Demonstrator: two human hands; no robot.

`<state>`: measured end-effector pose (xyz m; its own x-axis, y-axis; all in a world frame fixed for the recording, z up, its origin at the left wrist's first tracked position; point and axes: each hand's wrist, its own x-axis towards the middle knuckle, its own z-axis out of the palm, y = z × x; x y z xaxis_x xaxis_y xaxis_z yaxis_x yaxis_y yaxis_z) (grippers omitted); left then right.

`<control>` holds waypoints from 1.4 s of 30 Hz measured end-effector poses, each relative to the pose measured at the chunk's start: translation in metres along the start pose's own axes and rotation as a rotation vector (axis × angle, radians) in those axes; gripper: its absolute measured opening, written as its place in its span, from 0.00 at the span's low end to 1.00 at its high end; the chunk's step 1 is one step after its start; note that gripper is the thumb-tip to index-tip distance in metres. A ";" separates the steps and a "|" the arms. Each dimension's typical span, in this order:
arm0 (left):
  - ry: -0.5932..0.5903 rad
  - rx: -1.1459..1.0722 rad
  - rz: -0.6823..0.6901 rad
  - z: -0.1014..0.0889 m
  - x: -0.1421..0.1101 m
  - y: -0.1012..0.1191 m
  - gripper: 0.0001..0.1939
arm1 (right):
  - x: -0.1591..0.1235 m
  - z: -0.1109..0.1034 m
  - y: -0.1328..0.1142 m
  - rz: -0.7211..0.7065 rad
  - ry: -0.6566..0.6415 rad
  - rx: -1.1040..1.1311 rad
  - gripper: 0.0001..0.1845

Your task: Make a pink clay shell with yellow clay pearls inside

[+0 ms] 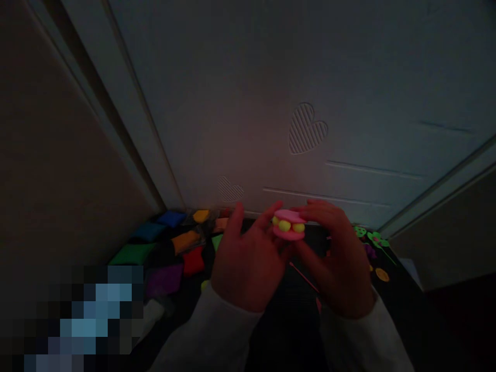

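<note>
A small pink clay macaron [289, 233], with yellow balls between its two round halves, is held up in front of me between my hands. My right hand [339, 258] grips it from the right, fingers on the top half and thumb near its lower edge. On the left side, my left hand [248, 263] has fingers curled behind and below it, while one finger sticks up apart from it. The exact contact of the left fingertips is partly hidden. Below the hands lies a thin pink stick tool [304, 276] on the dark table.
Several coloured clay packets lie at the left, among them a green packet [134, 254], a purple packet [165, 279] and a red packet [192, 261]. At the right are green flower shapes [377, 239] and an orange round piece [382, 274]. A pale panel [232, 103] rises behind the table.
</note>
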<state>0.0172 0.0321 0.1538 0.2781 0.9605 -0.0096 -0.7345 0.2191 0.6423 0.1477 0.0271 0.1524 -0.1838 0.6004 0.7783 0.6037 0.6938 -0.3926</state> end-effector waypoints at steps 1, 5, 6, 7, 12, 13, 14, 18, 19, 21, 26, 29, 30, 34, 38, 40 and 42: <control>0.024 -0.056 -0.035 0.000 0.001 -0.001 0.25 | 0.000 0.004 -0.001 -0.020 -0.009 -0.034 0.18; 0.092 -0.285 -0.147 -0.005 0.004 -0.003 0.30 | -0.001 0.016 -0.006 -0.074 -0.171 -0.046 0.16; 0.099 -0.316 -0.140 -0.007 0.005 -0.002 0.29 | -0.001 0.018 -0.008 -0.082 -0.210 -0.029 0.17; 0.109 -0.358 -0.125 -0.009 0.006 -0.001 0.29 | -0.002 0.018 -0.009 -0.089 -0.240 -0.008 0.19; 0.159 -0.470 0.017 -0.020 0.009 0.005 0.29 | -0.004 0.010 -0.008 -0.050 -0.310 0.050 0.26; 0.181 -0.479 0.035 -0.021 0.009 0.005 0.29 | -0.005 0.009 -0.007 -0.032 -0.297 0.044 0.25; 0.205 -0.484 0.051 -0.021 0.009 0.005 0.29 | -0.005 0.008 -0.006 -0.016 -0.284 0.037 0.24; 0.237 -0.449 0.085 -0.020 0.005 0.004 0.29 | -0.005 0.007 -0.006 -0.015 -0.303 0.041 0.25; 0.230 -0.413 0.086 -0.019 0.004 0.005 0.29 | -0.005 0.007 -0.007 -0.027 -0.320 0.051 0.26; 0.220 -0.337 0.083 -0.018 0.002 0.005 0.29 | -0.006 0.008 -0.009 -0.047 -0.350 0.070 0.26; 0.226 -0.066 0.173 -0.014 -0.002 0.003 0.26 | -0.006 0.012 -0.015 -0.081 -0.424 0.066 0.28; 0.230 -0.028 0.198 -0.009 -0.005 0.004 0.25 | -0.006 0.016 -0.017 -0.126 -0.486 0.035 0.29; 0.229 -0.025 0.199 -0.007 -0.006 0.005 0.26 | -0.006 0.017 -0.017 -0.140 -0.507 0.029 0.29; 0.188 -0.086 0.251 -0.002 -0.008 0.013 0.31 | -0.009 0.020 -0.019 -0.134 -0.483 0.085 0.31; 0.164 -0.171 0.335 -0.001 -0.010 0.016 0.33 | -0.012 0.025 -0.024 -0.135 -0.475 0.135 0.33; 0.145 -0.163 0.367 0.000 -0.013 0.016 0.32 | -0.012 0.029 -0.027 -0.155 -0.491 0.138 0.34; 0.130 -0.127 0.380 0.001 -0.015 0.017 0.32 | -0.013 0.033 -0.029 -0.178 -0.492 0.119 0.34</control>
<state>0.0016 0.0211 0.1656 -0.1015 0.9890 0.1073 -0.8426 -0.1429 0.5193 0.1073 0.0121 0.1377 -0.6342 0.5653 0.5275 0.4431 0.8248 -0.3511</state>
